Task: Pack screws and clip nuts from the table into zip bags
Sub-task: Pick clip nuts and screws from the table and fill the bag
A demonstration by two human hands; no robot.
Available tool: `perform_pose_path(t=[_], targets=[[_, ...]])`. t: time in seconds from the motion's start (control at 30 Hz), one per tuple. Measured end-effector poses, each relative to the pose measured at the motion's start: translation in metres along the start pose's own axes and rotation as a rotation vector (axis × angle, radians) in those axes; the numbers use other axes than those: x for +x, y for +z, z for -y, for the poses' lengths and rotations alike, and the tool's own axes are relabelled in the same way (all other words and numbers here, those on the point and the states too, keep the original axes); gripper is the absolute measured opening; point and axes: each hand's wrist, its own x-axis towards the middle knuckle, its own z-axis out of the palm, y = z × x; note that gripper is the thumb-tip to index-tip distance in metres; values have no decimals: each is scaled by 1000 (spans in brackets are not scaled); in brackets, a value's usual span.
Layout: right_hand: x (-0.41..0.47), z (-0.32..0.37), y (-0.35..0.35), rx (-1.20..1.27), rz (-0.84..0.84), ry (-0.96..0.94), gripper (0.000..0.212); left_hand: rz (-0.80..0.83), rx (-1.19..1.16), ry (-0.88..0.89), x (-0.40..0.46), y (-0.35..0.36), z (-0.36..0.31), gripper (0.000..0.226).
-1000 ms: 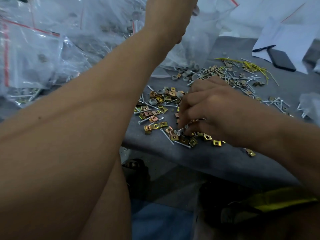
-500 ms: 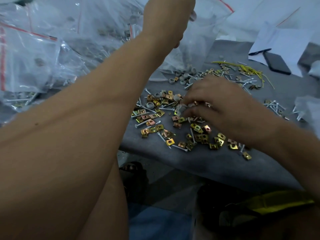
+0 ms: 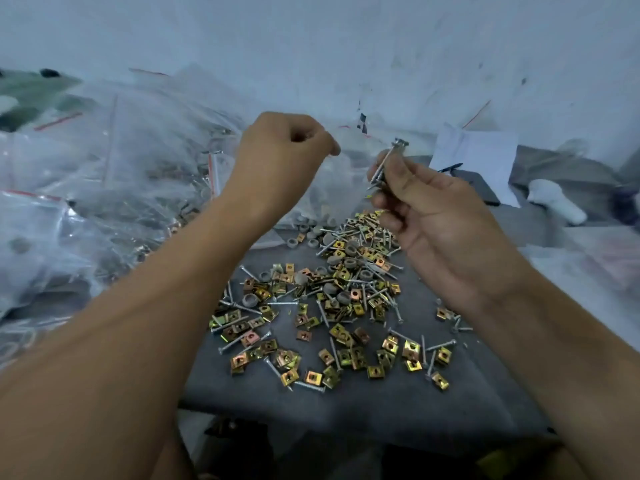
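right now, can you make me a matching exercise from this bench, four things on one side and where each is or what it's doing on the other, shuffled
Things
1. left hand
2. right hand
3. clip nuts
4. filled zip bags

Places or states
A. scattered loose on the grey table
B. raised, pinching a few screws
C. piled at the left of the table
D. raised, gripping the clear zip bag by its top

Pairs: 1-D, 2-B, 3-A, 4-C
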Motion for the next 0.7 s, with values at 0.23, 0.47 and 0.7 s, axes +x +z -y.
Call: perform_pose_path(t=[0.23, 0.47, 0.7], targets=[[5, 11, 6, -827, -187, -565, 10, 71, 50, 159, -5, 8, -10, 20], [9, 7, 10, -1417, -294, -729, 22, 101, -33, 172, -5, 9, -10, 25], [14, 12, 19, -1724, -276, -689, 25, 106, -58, 162, -8, 10, -15, 26]])
